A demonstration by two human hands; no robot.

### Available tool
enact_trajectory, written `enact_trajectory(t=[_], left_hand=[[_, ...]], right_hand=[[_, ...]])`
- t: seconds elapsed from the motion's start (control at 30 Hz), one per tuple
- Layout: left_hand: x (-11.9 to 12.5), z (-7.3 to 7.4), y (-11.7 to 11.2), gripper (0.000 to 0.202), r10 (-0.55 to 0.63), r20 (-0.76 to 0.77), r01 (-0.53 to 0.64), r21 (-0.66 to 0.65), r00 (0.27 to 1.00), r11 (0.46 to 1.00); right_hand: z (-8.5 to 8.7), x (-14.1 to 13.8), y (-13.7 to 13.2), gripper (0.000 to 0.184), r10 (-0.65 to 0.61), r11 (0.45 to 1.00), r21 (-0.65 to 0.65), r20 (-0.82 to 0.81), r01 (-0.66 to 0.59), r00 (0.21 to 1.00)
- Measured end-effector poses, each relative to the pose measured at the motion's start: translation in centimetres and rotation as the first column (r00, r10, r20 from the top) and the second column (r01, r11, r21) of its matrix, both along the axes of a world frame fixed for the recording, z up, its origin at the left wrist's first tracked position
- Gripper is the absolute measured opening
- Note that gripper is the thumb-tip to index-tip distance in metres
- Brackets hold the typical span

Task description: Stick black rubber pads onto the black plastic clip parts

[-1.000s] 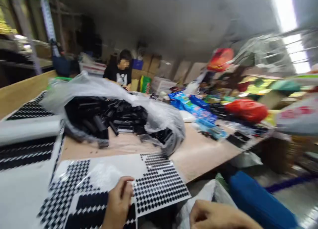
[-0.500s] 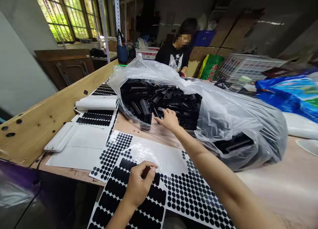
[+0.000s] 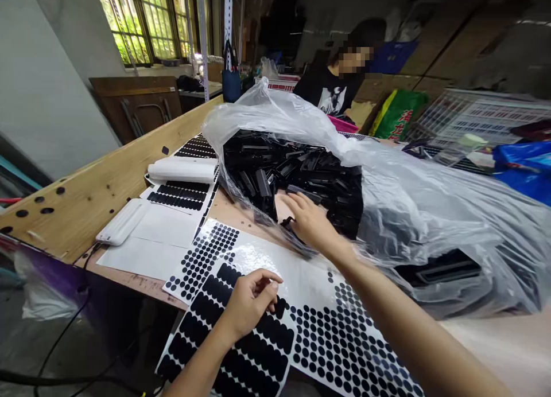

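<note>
My right hand reaches into the mouth of a clear plastic bag, its fingers stretched and apart beside a heap of black plastic pieces. No piece shows in its grip. My left hand hovers over a white sheet of black scalloped stickers, fingers curled and thumb close against the forefinger. Whatever may sit between those fingertips is too small to make out. Under my right forearm lies another white sheet with round black stickers, partly bare in its middle.
A wooden board edges the table on the left. Near it lie a white corded device and a white roll. Across the table a person in a black shirt stands near a pink container. A blue bag lies at right.
The view has swung right, so the table shifts across the picture. My right hand remains at the bag's mouth with its fingers lower among the pieces. My left hand stays curled above the sticker sheet.
</note>
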State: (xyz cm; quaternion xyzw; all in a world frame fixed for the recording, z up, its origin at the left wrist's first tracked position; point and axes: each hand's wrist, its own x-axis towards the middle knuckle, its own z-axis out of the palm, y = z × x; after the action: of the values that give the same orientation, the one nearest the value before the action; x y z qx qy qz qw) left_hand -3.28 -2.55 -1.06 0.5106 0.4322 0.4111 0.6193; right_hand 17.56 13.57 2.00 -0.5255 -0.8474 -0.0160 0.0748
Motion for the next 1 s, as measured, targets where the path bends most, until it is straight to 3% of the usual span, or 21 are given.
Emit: enact_trajectory(t=[0.1, 0.23, 0.4, 0.5, 0.57, 0.7, 0.83, 1.0], left_hand=[[-0.1, -0.3, 0.2, 0.040, 0.045, 0.079, -0.044, -0.019, 0.996, 0.999], [-0.1, -0.2, 0.3, 0.044, 0.090, 0.140, -0.087, -0.027, 0.986, 0.996], [-0.1, -0.1, 0.3, 0.044, 0.097, 0.163, -0.091, -0.041, 0.982, 0.995], [-0.1, 0.1, 0.4, 0.043, 0.081, 0.157, -0.074, -0.047, 0.984, 0.996], [-0.2, 0.2, 0.5, 0.043, 0.074, 0.155, -0.067, -0.047, 0.985, 0.997], [-0.3, 0.4, 0.6, 0.041, 0.071, 0.161, -0.066, -0.040, 0.984, 0.997], [-0.3, 0.3, 0.4, 0.040, 0.082, 0.150, -0.078, -0.028, 0.985, 0.997], [-0.2, 0.2, 0.4, 0.040, 0.083, 0.156, -0.083, -0.009, 0.984, 0.997]], right_hand=[[0.5, -3.4, 2.6, 0.064, 0.207, 0.978, -0.016, 0.021, -0.206, 0.978], [0.3, -3.8, 4.4, 0.052, 0.278, 0.960, -0.033, -0.027, -0.279, 0.960], [-0.5, 2.5, 3.0, 0.030, 0.111, 0.992, -0.031, -0.272, -0.124, 0.956], [-0.7, 6.2, 1.1, 0.042, -0.025, 0.999, -0.053, -0.487, 0.000, 0.873], [-0.4, 7.2, -0.4, 0.056, -0.089, 0.996, -0.078, -0.614, 0.052, 0.784], [0.5, 5.8, -2.6, 0.066, -0.127, 0.989, -0.147, -0.774, 0.019, 0.620], [1.1, 3.4, -3.0, 0.063, -0.182, 0.971, -0.236, -0.851, -0.049, 0.494], [2.4, 3.7, -3.8, 0.048, -0.315, 0.944, -0.329, -0.880, 0.021, 0.356]])
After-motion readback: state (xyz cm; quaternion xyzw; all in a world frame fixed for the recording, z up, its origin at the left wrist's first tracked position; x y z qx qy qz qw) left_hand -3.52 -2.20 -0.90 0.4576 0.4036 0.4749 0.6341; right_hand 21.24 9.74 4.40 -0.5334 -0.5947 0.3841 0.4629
